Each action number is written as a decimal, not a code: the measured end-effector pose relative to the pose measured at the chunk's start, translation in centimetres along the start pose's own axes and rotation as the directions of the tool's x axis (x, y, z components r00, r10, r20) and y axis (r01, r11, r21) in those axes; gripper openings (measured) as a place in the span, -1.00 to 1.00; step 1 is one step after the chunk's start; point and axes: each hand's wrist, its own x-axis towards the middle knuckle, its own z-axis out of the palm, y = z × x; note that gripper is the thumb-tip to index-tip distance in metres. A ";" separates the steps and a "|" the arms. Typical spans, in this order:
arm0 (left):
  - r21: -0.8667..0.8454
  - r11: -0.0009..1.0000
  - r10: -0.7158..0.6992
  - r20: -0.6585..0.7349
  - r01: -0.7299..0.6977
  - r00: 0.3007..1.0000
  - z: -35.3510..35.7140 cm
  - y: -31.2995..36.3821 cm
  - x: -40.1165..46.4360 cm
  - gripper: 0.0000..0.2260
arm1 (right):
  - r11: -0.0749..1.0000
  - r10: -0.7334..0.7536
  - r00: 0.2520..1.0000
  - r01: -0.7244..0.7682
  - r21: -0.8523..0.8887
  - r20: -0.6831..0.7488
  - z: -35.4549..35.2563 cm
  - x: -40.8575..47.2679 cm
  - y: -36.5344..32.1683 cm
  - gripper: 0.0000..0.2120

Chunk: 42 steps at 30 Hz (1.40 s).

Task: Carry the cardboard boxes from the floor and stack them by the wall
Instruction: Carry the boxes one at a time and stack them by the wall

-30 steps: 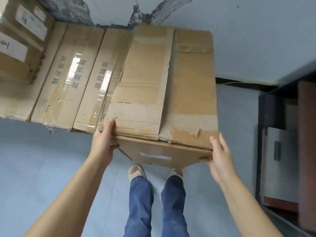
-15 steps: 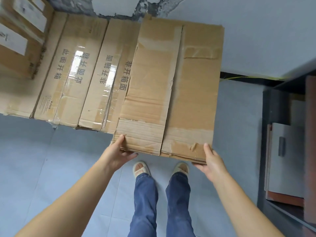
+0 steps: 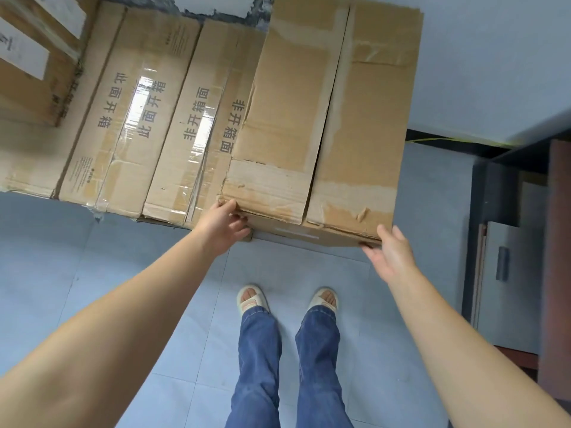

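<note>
From the head camera, a large cardboard box [image 3: 324, 118] with worn brown flaps, torn paper tape scars and a slightly gaping centre seam sits at the far right of a row against the pale wall [image 3: 494, 57]. The left hand [image 3: 224, 225] grips its near left corner, thumb on the top edge and fingers curled under the rim. The right hand [image 3: 391, 254] lies flat against the near right corner with fingers straight and loosely spread, thumb up by the top edge. Just left of it, touching, lie two long flat cartons [image 3: 148, 118] of smoother cardboard, sealed with glossy clear tape and printed with dark characters. Further left, more boxes with white labels [image 3: 27, 57] are stacked higher. The floor [image 3: 92, 288] is grey-blue tile; the person's blue jeans [image 3: 259, 366] and pale sandals [image 3: 251, 299] show below. At the right stands a dark wooden shelf unit [image 3: 556, 273] holding a grey panel [image 3: 506, 273].
</note>
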 end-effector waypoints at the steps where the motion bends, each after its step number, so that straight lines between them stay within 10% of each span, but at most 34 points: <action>1: 0.015 1.000 -0.007 0.019 0.006 1.000 -0.4 -0.4 -0.5 -0.84 | 1.000 0.013 1.000 -0.013 0.019 -0.009 -0.4 -0.1 0.4 -0.64; 9: 0.036 0.999 0.012 0.050 -0.013 0.999 -1.8 -1.6 -7.9 -0.68 | 0.995 0.040 0.997 -0.034 -0.096 0.062 -3.4 -6.6 -1.6 -0.44; 14: 0.186 0.959 0.184 0.168 -0.215 0.968 -0.9 0.1 -17.2 -0.76 | 0.867 -0.102 0.938 0.247 -0.433 0.330 -5.0 -15.3 -6.5 -0.55; 21: 0.451 0.603 0.568 0.336 -0.658 0.751 -1.7 0.7 -28.4 -0.75 | 0.615 -0.328 0.776 0.608 -0.502 0.539 -10.9 -25.6 -9.0 -0.60; 30: 0.358 0.602 0.587 0.406 -0.714 0.700 -0.4 -1.5 -31.3 -0.74 | 0.776 -0.494 0.844 0.537 -0.331 0.208 -14.9 -32.2 -3.9 -0.59; 42: 0.354 0.402 0.344 0.796 -0.844 0.498 -5.3 6.4 -30.0 -0.68 | 0.787 -0.526 0.683 0.617 0.015 -0.508 -11.6 -42.3 10.3 -0.72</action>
